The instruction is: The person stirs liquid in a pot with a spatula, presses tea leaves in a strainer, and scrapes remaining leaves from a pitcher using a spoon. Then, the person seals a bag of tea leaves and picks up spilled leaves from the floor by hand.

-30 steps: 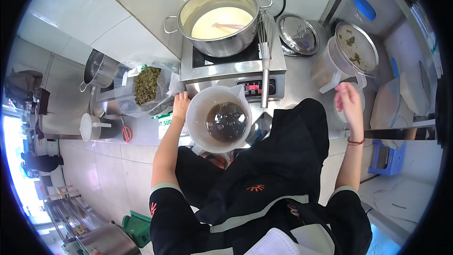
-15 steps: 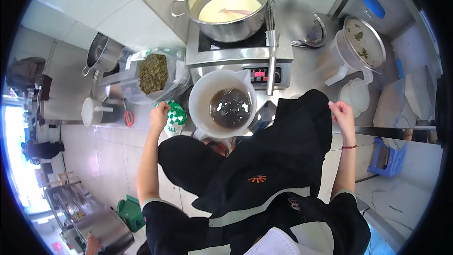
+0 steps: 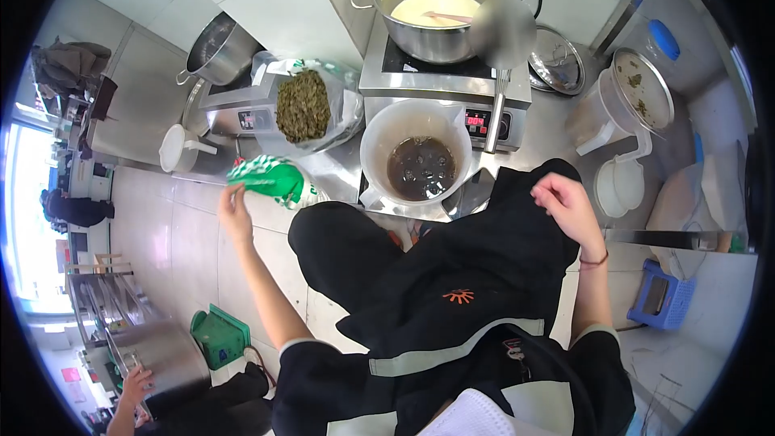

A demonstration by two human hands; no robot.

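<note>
My left hand (image 3: 236, 208) is closed on the top edge of a green and white checkered plastic bag (image 3: 278, 181) and holds it out to the left of the counter front. My right hand (image 3: 565, 203) is in front of the raised part of my black apron (image 3: 517, 234), its fingers curled in with nothing visible between them. Between my hands, a translucent plastic pitcher (image 3: 373, 153) stands at the counter edge with dark brown, bubbly liquid (image 3: 421, 168) inside. Left of it, a clear plastic bag (image 3: 345, 117) holds dark green leaves (image 3: 303, 106).
A large steel pot (image 3: 432, 39) of pale yellow liquid stands on an induction cooker (image 3: 387, 81). A whisk (image 3: 496, 117) leans there; a blurred round object (image 3: 502, 32) hangs in front. A strainer-topped pitcher (image 3: 597, 105) stands right. Another person's hand (image 3: 137, 386) is at lower left.
My left hand has moved left, drawing the checkered bag out sideways. My right hand has come inward from the apron's outer edge, and its pinch on the cloth has gone. The view has shifted.
</note>
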